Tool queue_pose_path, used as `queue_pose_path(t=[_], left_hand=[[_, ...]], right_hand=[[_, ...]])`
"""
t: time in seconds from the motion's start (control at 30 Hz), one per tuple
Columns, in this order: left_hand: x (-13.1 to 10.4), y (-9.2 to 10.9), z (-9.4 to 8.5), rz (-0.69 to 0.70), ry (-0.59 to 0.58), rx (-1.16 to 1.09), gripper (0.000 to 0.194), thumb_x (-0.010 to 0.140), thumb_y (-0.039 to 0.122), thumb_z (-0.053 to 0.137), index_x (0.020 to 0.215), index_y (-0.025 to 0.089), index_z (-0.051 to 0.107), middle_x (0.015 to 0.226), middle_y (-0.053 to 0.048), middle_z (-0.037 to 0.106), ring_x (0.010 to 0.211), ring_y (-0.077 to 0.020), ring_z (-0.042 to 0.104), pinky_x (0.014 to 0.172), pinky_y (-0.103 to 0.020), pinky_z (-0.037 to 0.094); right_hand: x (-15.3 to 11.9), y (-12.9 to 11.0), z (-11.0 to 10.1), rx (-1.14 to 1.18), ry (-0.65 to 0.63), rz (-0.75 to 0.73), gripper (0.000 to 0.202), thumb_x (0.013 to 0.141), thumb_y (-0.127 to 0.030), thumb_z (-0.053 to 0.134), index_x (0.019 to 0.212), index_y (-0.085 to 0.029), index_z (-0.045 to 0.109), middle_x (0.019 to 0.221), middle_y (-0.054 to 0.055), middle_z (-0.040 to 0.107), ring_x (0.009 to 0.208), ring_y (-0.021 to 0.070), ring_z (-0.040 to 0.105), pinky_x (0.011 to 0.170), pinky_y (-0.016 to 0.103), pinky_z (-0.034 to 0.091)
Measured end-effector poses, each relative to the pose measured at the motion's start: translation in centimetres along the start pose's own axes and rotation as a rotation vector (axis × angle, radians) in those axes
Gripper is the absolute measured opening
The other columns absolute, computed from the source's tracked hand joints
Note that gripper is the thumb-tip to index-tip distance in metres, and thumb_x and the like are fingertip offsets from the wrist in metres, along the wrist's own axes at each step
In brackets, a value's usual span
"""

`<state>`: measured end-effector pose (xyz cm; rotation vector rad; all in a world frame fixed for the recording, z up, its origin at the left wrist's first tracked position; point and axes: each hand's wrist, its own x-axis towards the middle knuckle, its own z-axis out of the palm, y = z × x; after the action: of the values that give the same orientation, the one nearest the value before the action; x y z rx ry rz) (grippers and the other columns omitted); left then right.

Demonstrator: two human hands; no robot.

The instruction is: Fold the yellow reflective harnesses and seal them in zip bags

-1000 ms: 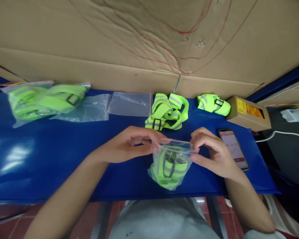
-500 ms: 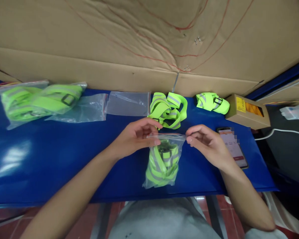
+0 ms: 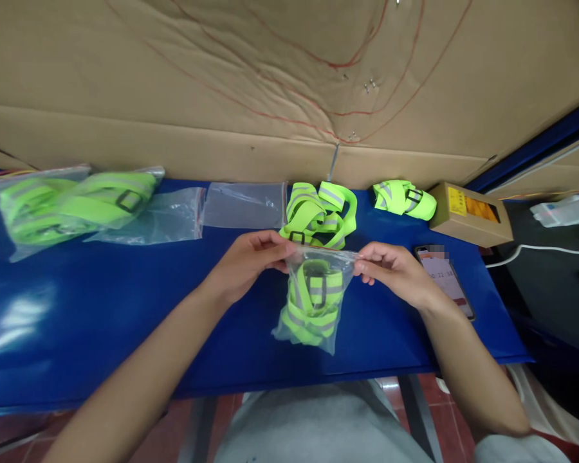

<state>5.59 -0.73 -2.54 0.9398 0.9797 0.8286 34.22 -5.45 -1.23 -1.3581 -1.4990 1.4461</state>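
A clear zip bag [image 3: 280, 332] with a folded neon-yellow reflective strap [image 3: 313, 315] inside hangs between my hands near the table's front. My left hand [image 3: 255, 263] pinches the left corner of its top edge. The right corner is pinched between thumb and fingers of my right hand [image 3: 390, 273]. Through the plastic, the strap's dark buckle shows near the top. Just behind the bag lies a loose neon-yellow strap [image 3: 338, 222] in loops, with a dark buckle close to my left fingertips. Whether the bag's zip is closed, I cannot tell.
On the blue table [image 3: 125, 308], bagged straps [image 3: 38, 206] lie at the left beside flat zip bags [image 3: 244, 206]. At the right are a rolled strap [image 3: 403, 199], a small cardboard box [image 3: 473, 215] and a phone [image 3: 446, 283]. A cardboard wall [image 3: 197, 141] stands behind.
My right hand has closed on the bag's right corner, and my left grip has shifted to the left corner. The bag's top is now stretched between them, slightly higher.
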Motion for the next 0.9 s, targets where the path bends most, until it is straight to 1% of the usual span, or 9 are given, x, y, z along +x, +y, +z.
queue_pose_path(t=[0.07, 0.17, 0.3, 0.37, 0.5, 0.57, 0.67, 0.8, 0.9], left_hand=[[0.0, 0.0, -0.2, 0.071, 0.020, 0.086, 0.033, 0.070, 0.040, 0.092, 0.078, 0.013, 0.073, 0.081, -0.007, 0.077, 0.072, -0.0164, 0.068, 0.063, -0.026, 0.055], [-0.3, 0.2, -0.2, 0.153, 0.009, 0.181, 0.032, 0.074, 0.042, 0.089, 0.079, 0.014, 0.074, 0.080, -0.006, 0.076, 0.072, -0.0148, 0.066, 0.065, -0.024, 0.052], [-0.8, 0.5, 0.3, 0.244, -0.028, 0.191, 0.030, 0.078, 0.042, 0.086, 0.083, 0.014, 0.073, 0.082, -0.005, 0.075, 0.078, -0.0146, 0.066, 0.074, -0.025, 0.052], [-0.9, 0.5, 0.5, 0.271, -0.040, 0.199, 0.030, 0.079, 0.042, 0.085, 0.084, 0.014, 0.073, 0.081, -0.004, 0.074, 0.075, -0.0135, 0.064, 0.074, -0.025, 0.051], [-0.8, 0.4, 0.7, 0.254, -0.017, 0.192, 0.033, 0.078, 0.044, 0.085, 0.084, 0.015, 0.073, 0.081, -0.003, 0.072, 0.071, -0.0123, 0.062, 0.069, -0.024, 0.050], [-0.6, 0.1, 0.8, 0.208, -0.029, 0.164, 0.036, 0.075, 0.046, 0.086, 0.089, 0.015, 0.074, 0.086, -0.005, 0.073, 0.075, -0.0140, 0.064, 0.069, -0.024, 0.052], [-0.4, -0.2, 0.8, 0.140, -0.060, 0.143, 0.040, 0.073, 0.046, 0.088, 0.094, 0.015, 0.075, 0.092, -0.006, 0.074, 0.078, -0.0159, 0.066, 0.068, -0.025, 0.054], [-0.5, -0.4, 1.0, 0.132, -0.095, 0.143, 0.035, 0.075, 0.044, 0.087, 0.088, 0.014, 0.074, 0.084, -0.005, 0.072, 0.072, -0.0137, 0.064, 0.067, -0.026, 0.054], [-0.6, -0.3, 1.2, 0.142, -0.090, 0.108, 0.032, 0.074, 0.040, 0.088, 0.087, 0.014, 0.074, 0.082, -0.003, 0.071, 0.069, -0.0120, 0.063, 0.066, -0.025, 0.054]], right_hand=[[0.1, 0.0, -0.2, -0.003, 0.024, -0.030, 0.037, 0.085, -0.053, 0.078, 0.086, -0.017, 0.068, 0.075, 0.002, 0.069, 0.063, 0.0122, 0.061, 0.059, 0.026, 0.051], [0.1, 0.1, -0.2, -0.035, 0.048, -0.066, 0.034, 0.088, -0.050, 0.075, 0.084, -0.018, 0.067, 0.072, 0.000, 0.065, 0.062, 0.0107, 0.057, 0.057, 0.023, 0.046], [0.0, -0.1, 0.3, -0.059, 0.058, -0.096, 0.032, 0.091, -0.050, 0.073, 0.088, -0.019, 0.067, 0.075, 0.000, 0.064, 0.064, 0.0115, 0.056, 0.059, 0.024, 0.047], [0.0, -0.1, 0.6, -0.055, 0.062, -0.105, 0.033, 0.089, -0.052, 0.073, 0.089, -0.019, 0.067, 0.075, 0.000, 0.063, 0.064, 0.0121, 0.056, 0.059, 0.025, 0.048], [0.0, -0.1, 1.0, -0.048, 0.081, -0.106, 0.037, 0.089, -0.054, 0.072, 0.085, -0.019, 0.066, 0.070, -0.001, 0.059, 0.060, 0.0108, 0.052, 0.056, 0.024, 0.044], [0.1, 0.0, 1.2, -0.048, 0.076, -0.107, 0.039, 0.090, -0.056, 0.071, 0.085, -0.019, 0.064, 0.067, -0.002, 0.058, 0.059, 0.0108, 0.051, 0.055, 0.024, 0.043], [0.2, 0.3, 1.5, -0.061, 0.060, -0.115, 0.040, 0.088, -0.058, 0.072, 0.089, -0.019, 0.064, 0.069, -0.002, 0.057, 0.061, 0.0113, 0.051, 0.057, 0.024, 0.043], [0.3, 0.6, 1.9, -0.093, 0.094, -0.117, 0.041, 0.091, -0.058, 0.069, 0.084, -0.018, 0.062, 0.067, -0.004, 0.051, 0.060, 0.0102, 0.043, 0.055, 0.024, 0.036], [0.2, 0.6, 2.0, -0.125, 0.091, -0.130, 0.040, 0.094, -0.057, 0.065, 0.084, -0.018, 0.061, 0.067, -0.004, 0.047, 0.060, 0.0101, 0.040, 0.055, 0.024, 0.034]])
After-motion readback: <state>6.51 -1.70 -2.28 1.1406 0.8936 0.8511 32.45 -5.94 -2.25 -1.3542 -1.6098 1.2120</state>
